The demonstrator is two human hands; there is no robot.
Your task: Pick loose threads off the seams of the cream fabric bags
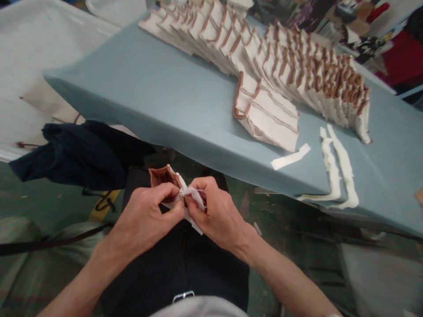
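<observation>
Beside the surface [132, 97], left hand [143, 215] and right hand [220, 213], each grip pinching a brown-edged piece [161, 175], presumably steadying its rim.

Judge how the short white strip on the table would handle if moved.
The short white strip is probably light, being narrow and thin-looking. It likely flexes, given its kinked outline. Lying flat, it seems unlikely to roll.

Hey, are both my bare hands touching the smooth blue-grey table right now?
No, your left hand and right hand meet at a small brown-and-white piece above your dark clothing, apart from the blue-grey table.
</observation>
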